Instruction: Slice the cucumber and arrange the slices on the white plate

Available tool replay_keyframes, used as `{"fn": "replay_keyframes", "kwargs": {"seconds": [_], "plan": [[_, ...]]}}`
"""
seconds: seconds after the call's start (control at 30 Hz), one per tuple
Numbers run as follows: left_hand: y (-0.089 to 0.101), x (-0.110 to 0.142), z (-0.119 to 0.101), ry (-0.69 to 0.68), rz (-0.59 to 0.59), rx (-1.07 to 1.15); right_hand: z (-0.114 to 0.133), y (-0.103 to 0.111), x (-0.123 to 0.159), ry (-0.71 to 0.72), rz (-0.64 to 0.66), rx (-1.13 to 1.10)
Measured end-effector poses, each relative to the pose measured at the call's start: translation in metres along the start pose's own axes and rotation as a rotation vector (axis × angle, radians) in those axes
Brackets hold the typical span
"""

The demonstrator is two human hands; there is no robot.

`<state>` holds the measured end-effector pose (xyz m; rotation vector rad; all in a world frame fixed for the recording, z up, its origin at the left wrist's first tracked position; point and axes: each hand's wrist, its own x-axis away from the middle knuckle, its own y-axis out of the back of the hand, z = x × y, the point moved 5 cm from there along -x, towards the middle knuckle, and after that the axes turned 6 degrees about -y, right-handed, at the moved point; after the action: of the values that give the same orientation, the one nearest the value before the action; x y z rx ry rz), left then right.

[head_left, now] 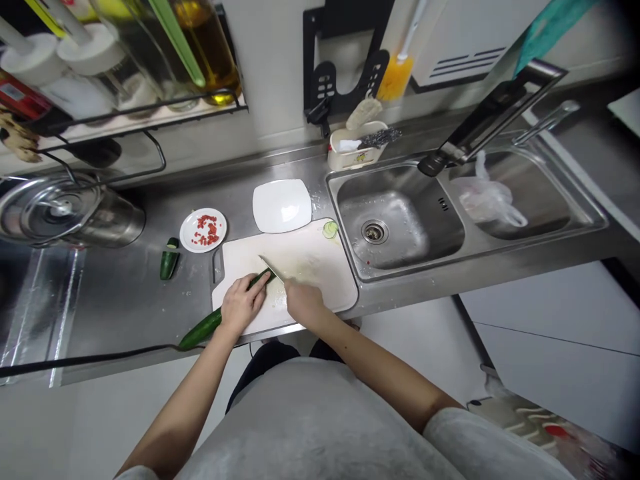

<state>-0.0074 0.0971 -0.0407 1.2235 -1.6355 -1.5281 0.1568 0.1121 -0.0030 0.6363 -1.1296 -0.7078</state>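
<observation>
Across the left side of the white cutting board lies a long green cucumber, its far end sticking out past the board. My left hand is closed over it, fingers pressing it down. A knife is gripped by its handle in my right hand; the handle is hidden in the fist. The blade rests at the cucumber's cut end, close to my left fingertips. Pale cucumber slices sit at the board's upper right corner. Behind the board is a white square plate.
A small plate holds chopped red pieces, with a cucumber stub beside it. To the right are a double sink, a faucet and a plastic bag. A steel pot stands left, under a rack of bottles.
</observation>
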Motion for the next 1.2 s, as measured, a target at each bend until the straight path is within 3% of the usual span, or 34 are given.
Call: {"fn": "replay_keyframes", "kwargs": {"seconds": [0.17, 0.3, 0.4, 0.67, 0.83, 0.93, 1.03, 1.2], "plan": [[0.006, -0.001, 0.004, 0.161, -0.011, 0.154, -0.024, 0.001, 0.015, -0.055, -0.095, 0.09], [0.018, -0.007, 0.013, 0.353, -0.176, 0.31, -0.045, 0.003, 0.024, -0.086, -0.281, 0.17], [0.027, -0.022, 0.011, 0.356, -0.22, 0.423, -0.056, 0.003, 0.029, -0.063, -0.387, 0.193], [0.042, -0.067, -0.021, 0.122, 0.107, 0.524, -0.063, 0.004, 0.04, 0.057, -0.551, 0.23], [0.04, -0.072, -0.028, 0.13, 0.171, 0.631, -0.062, 0.005, 0.04, 0.087, -0.554, 0.237], [0.03, -0.074, -0.02, 0.241, 0.126, 0.726, -0.064, 0.003, 0.038, 0.085, -0.534, 0.233], [0.016, -0.077, 0.0, 0.461, 0.032, 0.797, -0.069, 0.001, 0.037, 0.072, -0.521, 0.226], [-0.002, -0.085, 0.033, 0.691, -0.01, 0.524, -0.081, -0.005, 0.039, 0.023, -0.501, 0.199]]}}
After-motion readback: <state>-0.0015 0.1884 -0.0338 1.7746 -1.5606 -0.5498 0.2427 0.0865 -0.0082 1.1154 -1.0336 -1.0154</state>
